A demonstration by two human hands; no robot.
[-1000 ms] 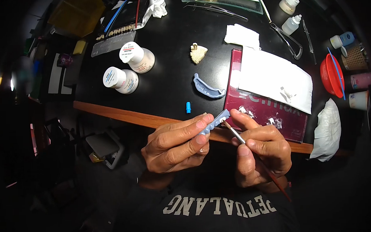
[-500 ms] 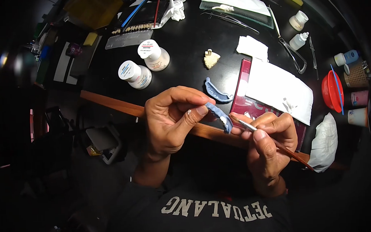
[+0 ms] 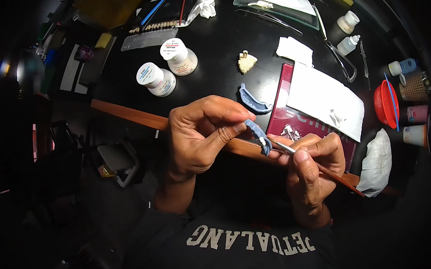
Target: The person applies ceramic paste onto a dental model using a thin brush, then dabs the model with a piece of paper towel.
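Between the thumb and fingers of my left hand (image 3: 201, 137) is a curved blue-grey silicone dental mould (image 3: 254, 128). A few white spots show along it near its lower end. My right hand (image 3: 316, 166) grips a fine brush (image 3: 282, 145) with a metal ferrule and a reddish-brown handle. Its tip points at the mould's lower end, right at its edge. Just beyond, a second blue-grey mould piece (image 3: 253, 101) lies on the black table. Farther back sits a small cream-coloured dental model (image 3: 246, 62).
Two white-capped powder bottles (image 3: 156, 79) (image 3: 178, 57) stand left of the model. A maroon board (image 3: 283, 92) with white paper (image 3: 326, 102) is at right. Beyond are metal tweezers (image 3: 273, 21), a red bowl (image 3: 386, 102) and crumpled white tissue (image 3: 374, 167). A wooden edge (image 3: 129, 114) borders the table.
The view has shifted slightly. The mould in my left hand has turned a little, and the brush tip stays close to its lower end. Both grips are unchanged.
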